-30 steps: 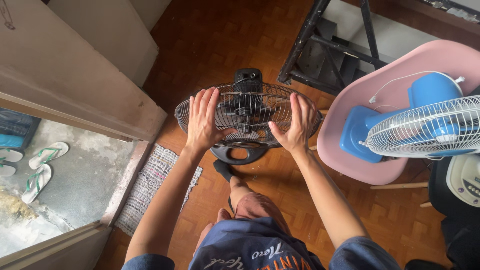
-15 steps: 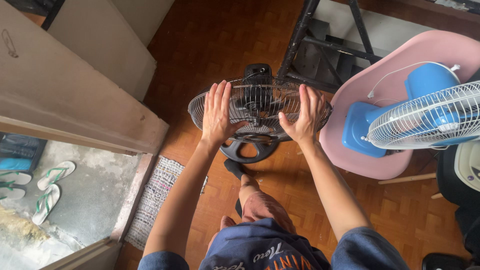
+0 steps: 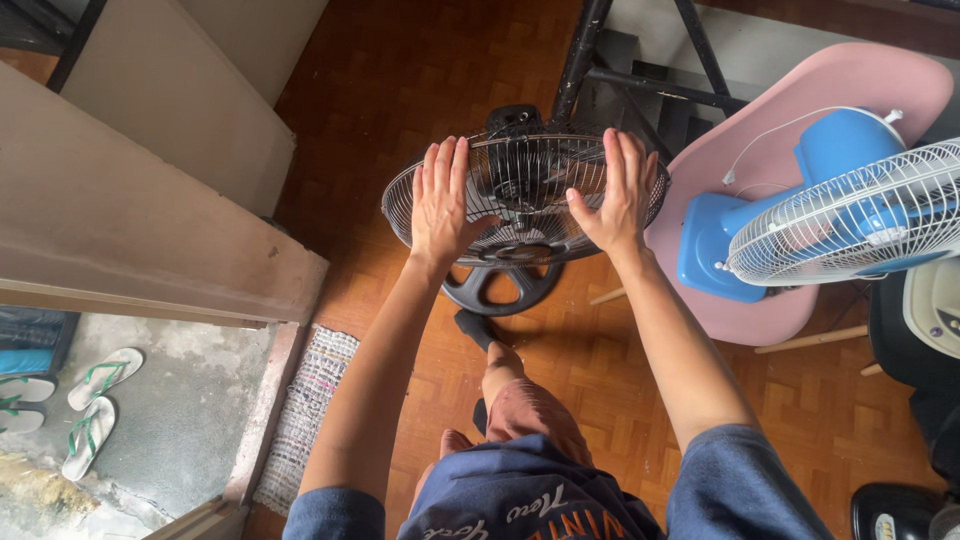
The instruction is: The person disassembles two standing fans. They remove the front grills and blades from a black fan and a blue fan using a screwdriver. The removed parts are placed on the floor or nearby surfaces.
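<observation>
The left hand (image 3: 442,205) and right hand (image 3: 617,200) lay flat, fingers spread, on the black fan's wire guard (image 3: 520,195); pressing rather than gripping, seemingly to steady it.

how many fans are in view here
2 for sure. The black floor fan stands on the wooden floor, with the left hand and right hand flat on its grille. The blue and white fan lies on the pink chair. Others may sit off-frame right.
</observation>
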